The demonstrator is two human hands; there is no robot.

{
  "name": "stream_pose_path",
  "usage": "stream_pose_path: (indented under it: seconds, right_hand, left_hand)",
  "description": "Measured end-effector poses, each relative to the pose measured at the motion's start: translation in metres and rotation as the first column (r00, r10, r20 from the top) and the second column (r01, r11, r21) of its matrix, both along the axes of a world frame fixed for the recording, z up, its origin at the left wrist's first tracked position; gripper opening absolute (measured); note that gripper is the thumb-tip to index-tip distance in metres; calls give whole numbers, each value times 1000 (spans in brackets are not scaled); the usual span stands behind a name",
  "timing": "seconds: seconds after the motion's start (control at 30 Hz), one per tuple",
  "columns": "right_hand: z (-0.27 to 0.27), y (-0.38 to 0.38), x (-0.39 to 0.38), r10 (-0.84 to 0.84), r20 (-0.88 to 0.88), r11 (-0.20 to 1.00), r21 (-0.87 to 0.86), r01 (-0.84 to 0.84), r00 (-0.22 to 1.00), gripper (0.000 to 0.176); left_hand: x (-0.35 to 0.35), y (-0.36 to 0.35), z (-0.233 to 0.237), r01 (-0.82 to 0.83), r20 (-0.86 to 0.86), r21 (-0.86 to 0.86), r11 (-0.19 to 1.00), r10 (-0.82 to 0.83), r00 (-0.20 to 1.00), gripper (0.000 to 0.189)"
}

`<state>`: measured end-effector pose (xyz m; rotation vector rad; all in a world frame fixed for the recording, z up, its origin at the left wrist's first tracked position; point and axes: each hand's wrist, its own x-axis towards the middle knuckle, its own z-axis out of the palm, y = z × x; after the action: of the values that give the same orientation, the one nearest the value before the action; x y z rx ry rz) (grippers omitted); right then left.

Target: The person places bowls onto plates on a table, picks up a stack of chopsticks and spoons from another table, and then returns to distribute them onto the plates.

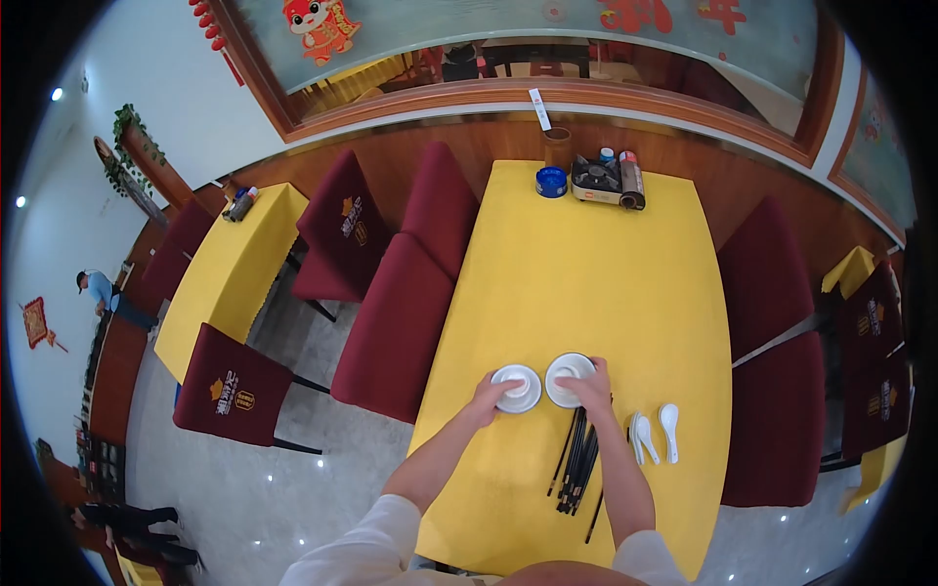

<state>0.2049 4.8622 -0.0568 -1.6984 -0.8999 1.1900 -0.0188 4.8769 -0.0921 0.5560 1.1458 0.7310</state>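
Observation:
My left hand [488, 397] grips the rim of a small white dish [530, 397], thumb over its inside. A second white dish [564, 367] is in my right hand [589, 386], with the fingers round its right edge and the thumb inside. A smaller white piece shows in the middle of each dish. The two dishes are side by side, a narrow gap between them, over the yellow tablecloth [586, 273]. Just below my right hand, partly behind the forearm, lies a bundle of black chopsticks [578, 464]. Several white soup spoons [668, 430] rest to the right of that forearm.
At the table's far end stand a portable gas stove [598, 181], a blue ashtray [551, 182] and a brown holder [558, 149]. Maroon chairs [391, 322] line both sides. Another yellow table [230, 269] is at left, and a person [103, 291] stands beyond it.

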Motion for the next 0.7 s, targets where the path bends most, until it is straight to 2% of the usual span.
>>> stream_pose_path:
  seconds: [0.07,0.1,0.13,0.23,0.3,0.4,0.43,0.47,0.5,0.57,0.6,0.63,0.7]
  right_hand:
    - [22,-36,15,-45,-280,997,51,61,959,79]
    - [26,-56,22,-46,-423,993,76,86,905,76]
    - [29,-78,29,-28,-441,994,79,70,897,75]
    - [43,-141,35,-20,-472,999,30,38,881,72]
    - [28,-180,32,-28,-649,999,-39,3,760,71]
    - [25,-221,9,50,-722,984,-85,-160,690,71]
    - [30,-233,-3,79,-780,962,-105,-254,621,71]
    - [34,-243,-16,98,-832,930,-119,-348,545,71]
    - [37,-252,-27,115,-833,916,-122,-383,541,71]
    - [42,-263,-47,284,-873,742,-61,-668,395,77]
    - [42,-269,-58,298,-916,670,1,-742,268,77]
    - [45,-277,-70,326,-912,609,4,-793,247,77]
    - [53,-290,-97,297,-940,448,-19,-894,169,79]
  left_hand:
    - [-14,-34,3,-3,200,-46,999,12,980,61]
    - [-21,-57,9,-13,226,-87,996,33,974,60]
    - [-28,-83,15,-24,252,-130,991,57,966,58]
    - [-54,-164,23,57,365,-130,990,-5,931,57]
    - [-69,-220,31,45,398,-213,976,45,917,58]
    - [-84,-294,50,-22,424,-340,940,174,889,61]
    - [-88,-314,57,-37,439,-410,911,232,868,63]
    - [-95,-331,63,-70,437,-414,908,265,860,63]
    - [-101,-348,68,-53,452,-406,912,251,856,66]
    - [-111,-380,79,-92,474,-388,917,284,833,68]
    - [-118,-395,88,-113,477,-335,935,272,836,71]
    - [-126,-414,96,-144,477,-280,949,268,837,73]
    - [-141,-456,106,-295,478,-252,922,384,790,76]
